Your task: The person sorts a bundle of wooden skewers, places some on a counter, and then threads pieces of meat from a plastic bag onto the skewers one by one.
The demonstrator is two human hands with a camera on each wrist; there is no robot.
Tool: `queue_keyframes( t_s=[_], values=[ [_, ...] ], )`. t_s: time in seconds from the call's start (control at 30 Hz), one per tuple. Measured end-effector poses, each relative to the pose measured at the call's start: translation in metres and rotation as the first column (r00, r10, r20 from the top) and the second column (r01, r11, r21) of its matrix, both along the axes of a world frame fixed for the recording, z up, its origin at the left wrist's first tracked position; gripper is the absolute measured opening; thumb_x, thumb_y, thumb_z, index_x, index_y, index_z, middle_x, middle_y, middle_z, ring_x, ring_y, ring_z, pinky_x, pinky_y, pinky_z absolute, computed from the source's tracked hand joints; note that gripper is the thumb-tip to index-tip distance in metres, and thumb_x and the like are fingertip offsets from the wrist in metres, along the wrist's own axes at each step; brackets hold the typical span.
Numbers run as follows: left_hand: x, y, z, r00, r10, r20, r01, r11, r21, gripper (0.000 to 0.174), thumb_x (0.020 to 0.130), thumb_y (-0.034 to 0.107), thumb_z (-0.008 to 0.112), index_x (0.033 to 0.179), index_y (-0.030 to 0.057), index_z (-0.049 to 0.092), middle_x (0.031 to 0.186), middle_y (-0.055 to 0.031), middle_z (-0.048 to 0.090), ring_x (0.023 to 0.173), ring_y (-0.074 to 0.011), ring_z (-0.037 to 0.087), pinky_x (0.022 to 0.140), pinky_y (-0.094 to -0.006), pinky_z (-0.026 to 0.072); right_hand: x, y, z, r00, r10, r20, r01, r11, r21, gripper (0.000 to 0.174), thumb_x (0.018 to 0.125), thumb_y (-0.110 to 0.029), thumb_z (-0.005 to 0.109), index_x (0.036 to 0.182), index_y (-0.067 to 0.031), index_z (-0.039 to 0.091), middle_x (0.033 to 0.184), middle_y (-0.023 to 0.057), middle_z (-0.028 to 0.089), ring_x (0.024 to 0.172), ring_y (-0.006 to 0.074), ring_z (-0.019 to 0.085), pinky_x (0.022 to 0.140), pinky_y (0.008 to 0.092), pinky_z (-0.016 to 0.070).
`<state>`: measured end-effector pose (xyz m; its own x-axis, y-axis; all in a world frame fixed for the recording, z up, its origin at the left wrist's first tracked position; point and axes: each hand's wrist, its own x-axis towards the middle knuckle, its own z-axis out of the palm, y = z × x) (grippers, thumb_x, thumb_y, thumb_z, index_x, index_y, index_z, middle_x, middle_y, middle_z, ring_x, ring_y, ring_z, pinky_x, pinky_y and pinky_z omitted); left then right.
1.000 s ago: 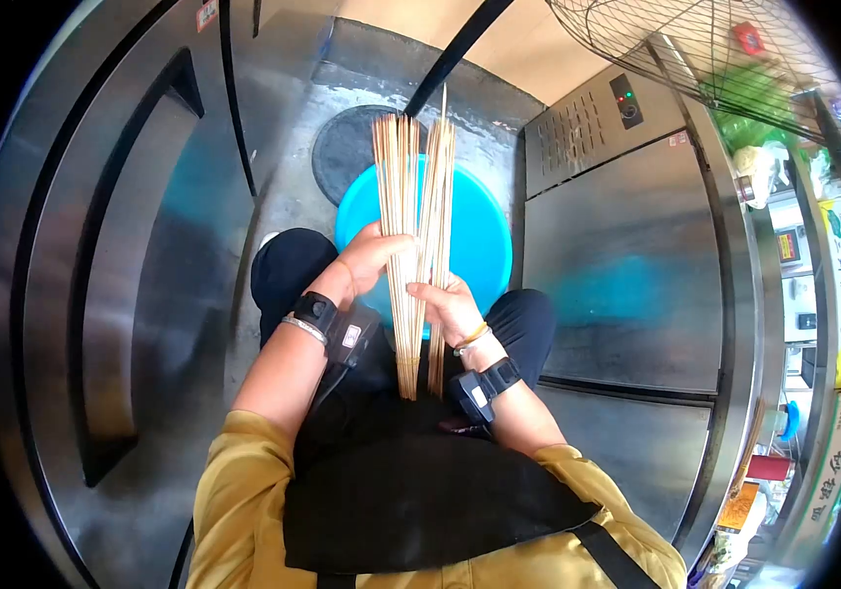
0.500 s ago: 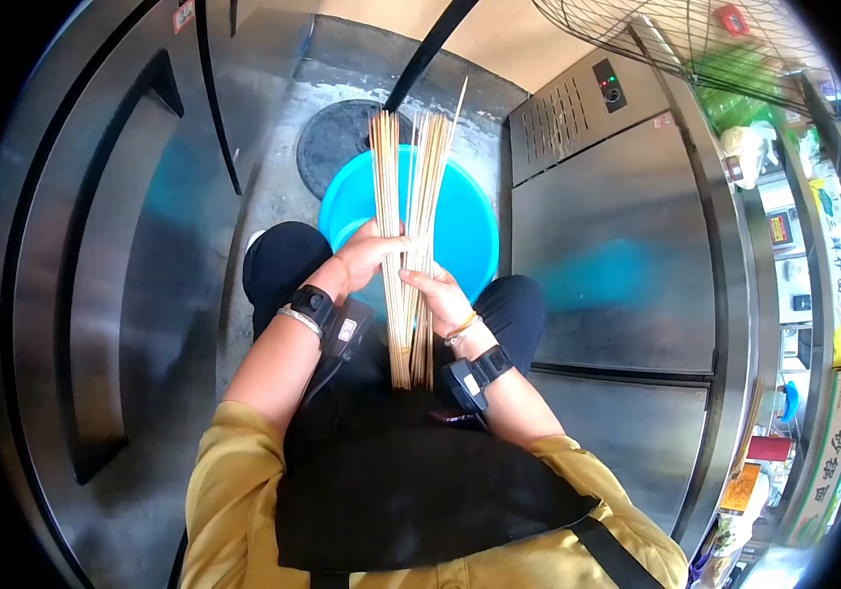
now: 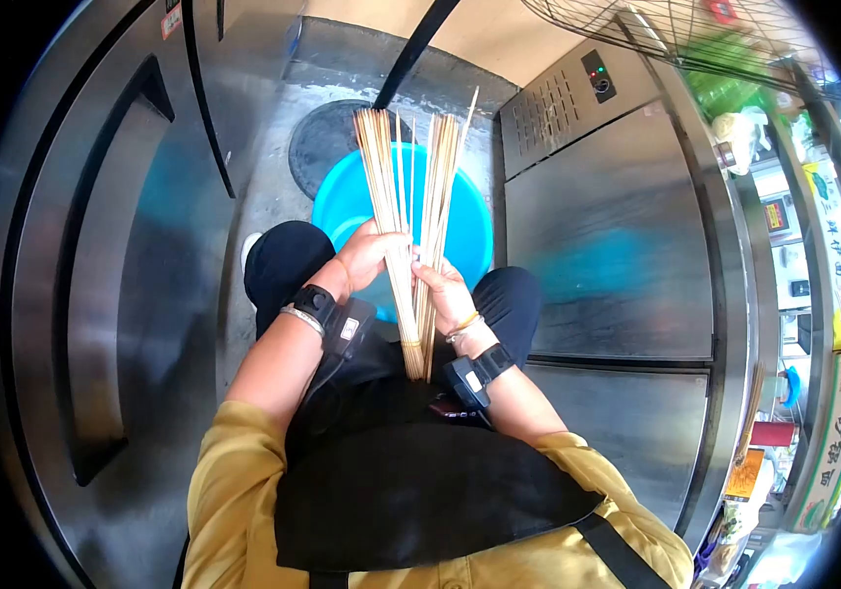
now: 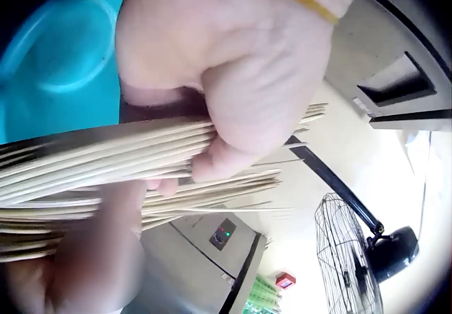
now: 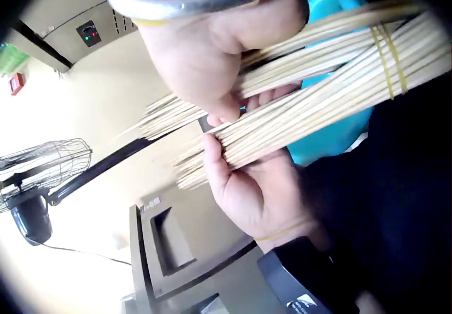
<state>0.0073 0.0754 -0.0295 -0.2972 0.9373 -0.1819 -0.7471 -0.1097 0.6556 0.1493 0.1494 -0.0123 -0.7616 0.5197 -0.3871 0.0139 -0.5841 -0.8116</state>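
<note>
My left hand (image 3: pixel 363 253) grips a thick bundle of thin bamboo skewers (image 3: pixel 378 162), its thumb lying across the front. A smaller bundle of skewers (image 3: pixel 436 177) is held in my right hand (image 3: pixel 448 296), thumb pressed over the sticks. The upper ends fan apart, with a few single sticks standing in the gap. The lower ends converge near my lap. In the right wrist view a yellow rubber band (image 5: pixel 393 61) circles the skewers toward their lower end. One skewer rises above the rest at the right bundle's top.
A blue basin (image 3: pixel 334 191) stands on the floor between my knees, beneath the hands. Behind it lies a round dark cover (image 3: pixel 314 147). Steel cabinets flank both sides, the right one (image 3: pixel 617 236) close to my knee. A wire-caged fan (image 4: pixel 342 250) hangs on a black pole.
The bundles' lower ends have come together while their tops now spread wider. A few sticks have separated into the gap. Both hands keep their hold, and the head view has shifted slightly.
</note>
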Motion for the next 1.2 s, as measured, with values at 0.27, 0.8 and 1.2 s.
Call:
queue_keyframes(
  t_s=[0.27,0.8,1.2],
  values=[
    [0.004,0.009,-0.003,0.996,0.084,0.019,-0.084,0.996,-0.036,0.013,0.089,0.012,0.055,0.096,0.0076,0.045,0.076,-0.0028,0.049,0.061,-0.0131,0.050,0.057,-0.0266,0.0454,-0.009,0.002,-0.001,0.995,-0.045,0.086,0.025,0.974,0.225,0.020,0.093,-0.028,0.054,0.090,-0.0101,0.046,0.067,-0.0011,0.048,0.053,0.0081,0.046,0.046,0.0219,0.0402],
    [0.001,0.004,0.012,0.982,-0.105,0.158,0.098,0.994,0.049,0.016,0.087,0.004,0.054,0.093,0.0115,0.041,0.072,-0.0001,0.044,0.055,-0.0081,0.043,0.053,-0.0261,0.0409,-0.021,0.095,0.031,0.883,-0.460,-0.096,0.470,0.867,0.166,0.031,0.093,-0.036,0.052,0.079,-0.0094,0.046,0.057,0.0011,0.042,0.043,0.0119,0.038,0.036,0.0259,0.0313],
    [-0.007,0.001,-0.006,0.990,0.098,0.102,-0.082,0.985,-0.149,0.016,0.083,0.005,0.058,0.092,0.0085,0.045,0.069,-0.0031,0.049,0.056,-0.0152,0.051,0.053,-0.0302,0.0469,0.097,0.028,0.038,0.958,-0.236,0.161,0.153,0.899,0.410,0.024,0.087,-0.028,0.062,0.084,-0.0092,0.048,0.056,0.0018,0.047,0.045,0.0138,0.050,0.040,0.0268,0.0422]
  ],
)
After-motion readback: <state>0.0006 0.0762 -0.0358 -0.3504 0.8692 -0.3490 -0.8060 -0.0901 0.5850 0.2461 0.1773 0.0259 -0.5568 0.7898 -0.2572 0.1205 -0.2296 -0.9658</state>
